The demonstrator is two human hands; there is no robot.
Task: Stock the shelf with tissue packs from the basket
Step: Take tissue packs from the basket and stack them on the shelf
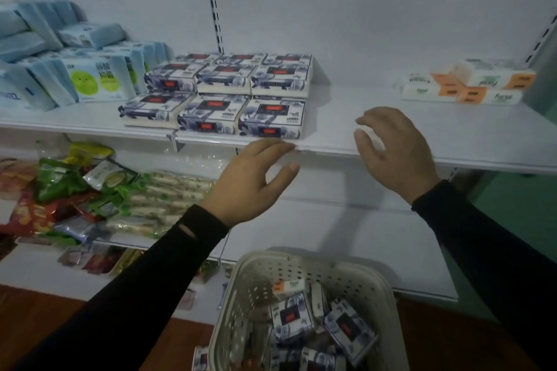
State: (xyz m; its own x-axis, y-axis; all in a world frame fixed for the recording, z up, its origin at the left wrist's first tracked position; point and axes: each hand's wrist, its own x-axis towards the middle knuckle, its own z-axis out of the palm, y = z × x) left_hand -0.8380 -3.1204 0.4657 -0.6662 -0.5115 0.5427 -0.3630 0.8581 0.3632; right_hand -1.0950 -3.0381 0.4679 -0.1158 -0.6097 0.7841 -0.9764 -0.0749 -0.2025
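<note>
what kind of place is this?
Likely a small shop aisle: white slotted retail shelving, rows of stocked tissue packs, bagged snacks on the shelf below, and a restocking basket.

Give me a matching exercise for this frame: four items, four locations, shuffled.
Things:
1. basket
2. orange-and-white tissue packs
3. blue tissue packs
4. snack bags

Places:
A. left end of the top shelf
B. shelf below, on the left
C. bottom of the view, under the hands
D. right end of the top shelf

Pairs: 1-C, 2-D, 3-A, 4-B
</note>
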